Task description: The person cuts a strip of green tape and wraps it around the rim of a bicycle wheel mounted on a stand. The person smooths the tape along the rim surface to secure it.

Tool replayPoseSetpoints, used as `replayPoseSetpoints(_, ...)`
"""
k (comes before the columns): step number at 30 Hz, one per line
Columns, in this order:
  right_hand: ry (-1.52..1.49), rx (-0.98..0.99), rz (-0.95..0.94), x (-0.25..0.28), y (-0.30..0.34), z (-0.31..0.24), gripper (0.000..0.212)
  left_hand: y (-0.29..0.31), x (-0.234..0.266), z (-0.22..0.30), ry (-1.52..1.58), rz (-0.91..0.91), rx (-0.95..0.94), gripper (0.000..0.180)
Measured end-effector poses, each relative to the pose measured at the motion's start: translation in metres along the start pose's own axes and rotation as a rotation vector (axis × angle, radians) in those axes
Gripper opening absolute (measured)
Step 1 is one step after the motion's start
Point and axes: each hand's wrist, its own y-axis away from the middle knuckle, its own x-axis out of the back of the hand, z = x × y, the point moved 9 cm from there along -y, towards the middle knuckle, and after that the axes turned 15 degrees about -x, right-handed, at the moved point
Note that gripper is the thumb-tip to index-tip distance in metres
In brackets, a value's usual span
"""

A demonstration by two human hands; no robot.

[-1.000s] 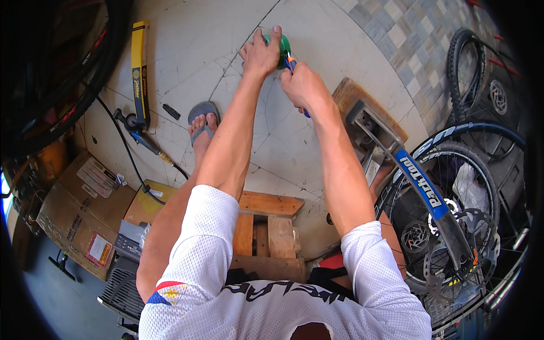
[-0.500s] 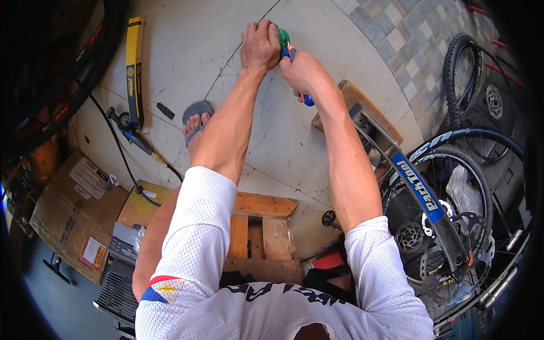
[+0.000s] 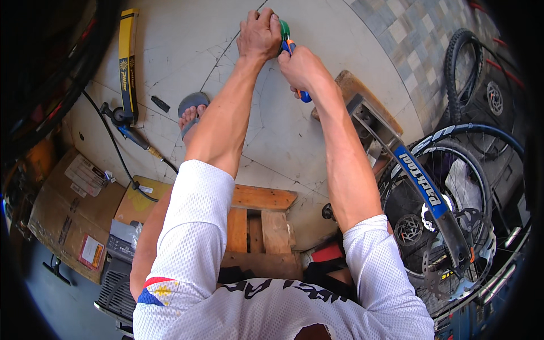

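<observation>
Out at arm's length near the top of the view, my left hand (image 3: 259, 35) is closed on a green rounded thing that looks like a tape roll (image 3: 284, 28). Most of it is hidden behind the fingers. Just to the right, my right hand (image 3: 301, 68) grips a hand tool with blue and orange handles (image 3: 305, 97). The tool's upper end reaches the green thing, and its working part is too small to make out. Both hands are close together above the pale floor.
A wooden stool (image 3: 263, 198) stands close in front of me. On the left lie a yellow-black long box (image 3: 129, 62), an air gun (image 3: 134, 136) with hose and a cardboard box (image 3: 73, 209). Right are a blue-labelled metal stand (image 3: 416, 175) and bicycle wheels (image 3: 464, 73).
Both hands and the things they hold have shifted very slightly, and the whole view has moved a little. The grips look the same.
</observation>
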Motion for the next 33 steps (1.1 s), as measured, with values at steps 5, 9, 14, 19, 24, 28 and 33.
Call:
replayPoseSetpoints(5, 0.010, 0.020, 0.007, -0.004, -0.004, 0.005, 0.048, 0.001, -0.001, 0.000, -0.003, 0.014, -0.018, 0.027)
replayPoseSetpoints(9, -0.015, -0.004, -0.011, -0.006, 0.000, 0.007, 0.049, 0.002, -0.002, 0.001, -0.023, 0.006, -0.010, 0.027)
replayPoseSetpoints(14, -0.001, -0.034, -0.015, -0.010, 0.001, 0.012, 0.051, 0.002, 0.001, 0.001, -0.043, 0.037, -0.003, 0.030)
replayPoseSetpoints(19, -0.062, 0.002, -0.038, -0.016, 0.002, 0.014, 0.049, 0.000, 0.001, -0.001, -0.039, 0.034, 0.017, 0.030)
replayPoseSetpoints(24, -0.094, -0.012, -0.030, -0.021, 0.003, 0.017, 0.048, 0.000, -0.001, -0.002, -0.036, 0.038, 0.012, 0.033)
replayPoseSetpoints(28, -0.052, -0.059, -0.035, -0.032, -0.006, 0.027, 0.049, -0.001, -0.002, -0.006, -0.040, 0.052, 0.000, 0.039)
replayPoseSetpoints(33, -0.044, -0.021, 0.017, -0.042, -0.017, 0.033, 0.054, 0.001, -0.006, -0.009, -0.034, 0.040, 0.011, 0.037)
